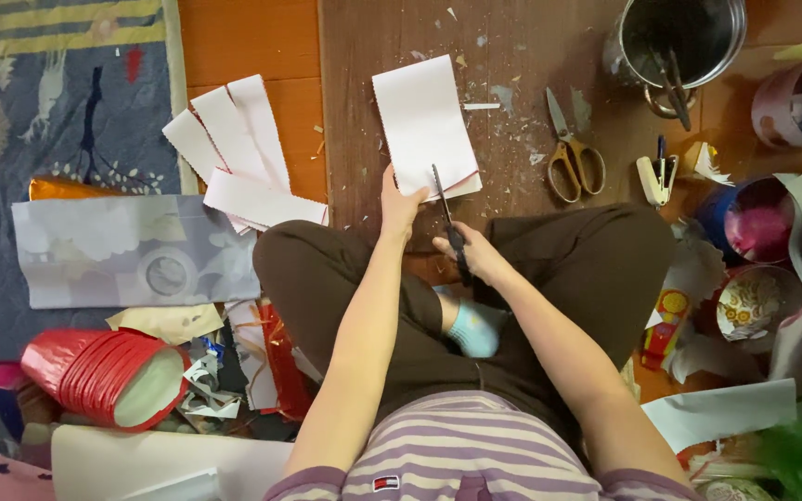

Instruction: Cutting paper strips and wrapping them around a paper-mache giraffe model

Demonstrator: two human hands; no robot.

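My left hand [398, 201] grips the near left corner of a folded white paper sheet [422, 122] lying on a brown board [512, 56]. My right hand [472, 253] is closed on the black handles of a pair of scissors [447, 216]. Its blades point away from me and sit in the near edge of that sheet. Both forearms reach out over my crossed legs in brown trousers.
Several cut white strips [234, 148] lie fanned to the left. Yellow-handled scissors [570, 153] and a small stapler [656, 178] rest on the board. A metal pot [679, 42] stands at the back right, with bowls and cups beside it. A red paper roll [104, 376] and scraps lie at the near left.
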